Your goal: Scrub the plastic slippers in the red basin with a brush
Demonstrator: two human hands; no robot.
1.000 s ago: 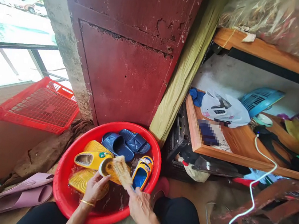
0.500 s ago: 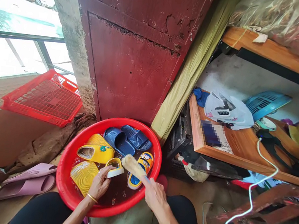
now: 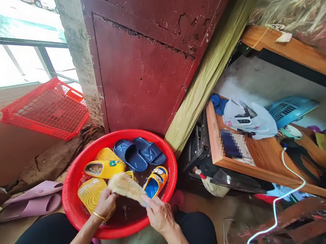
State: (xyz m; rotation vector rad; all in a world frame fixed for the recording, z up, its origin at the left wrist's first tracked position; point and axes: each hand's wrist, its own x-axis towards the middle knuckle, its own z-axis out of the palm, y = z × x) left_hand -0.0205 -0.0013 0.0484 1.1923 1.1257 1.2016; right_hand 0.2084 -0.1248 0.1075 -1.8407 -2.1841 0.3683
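My right hand (image 3: 161, 217) grips the handle of a scrubbing brush (image 3: 127, 186) with cream bristles. The brush lies across a small yellow-and-white slipper (image 3: 131, 174), hiding most of it. My left hand (image 3: 106, 203), wearing a gold bangle, is closed on that slipper. Both hands are over a red basin (image 3: 68, 201) of dark water. In it are a yellow slipper with a green charm (image 3: 114, 168), a yellow sole (image 3: 91, 193), navy slippers (image 3: 130, 155) and a small orange-yellow slipper with blue insole (image 3: 155, 182).
Pink slippers (image 3: 30, 205) lie on the floor left of the basin, below a red plastic crate (image 3: 50, 109). A maroon door (image 3: 145, 75) stands behind. To the right are a wooden shelf (image 3: 243, 172), a white cable (image 3: 276, 211) and a dark wooden stool (image 3: 289, 234).
The brush has moved left, from beside the small slipper to over it. My right hand followed leftward; my left hand still holds the slipper, now largely covered.
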